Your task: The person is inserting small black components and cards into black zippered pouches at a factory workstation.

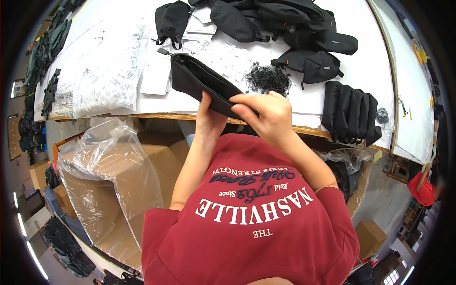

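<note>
Across the white worktop (368,66) we see a heap of black bags (294,28) at the far side, a stack of clear sleeves (107,76) to the left and a row of folded bags (349,111) to the right. Our pouch (194,83), black and gaping along its top, is held up over the worktop's near edge, tilted down to the right. Our left grip (211,121) supports it from below, thumb on the near wall, fingers hidden; our right grip (268,114) pinches the rim at the right end. Beyond lie tangled black cords (268,78); a small tab (164,51) sticks out at the pouch's left end. We judge the step in hand to be working at the open mouth; the next move calls for a steady left hold while the right works the rim.
</note>
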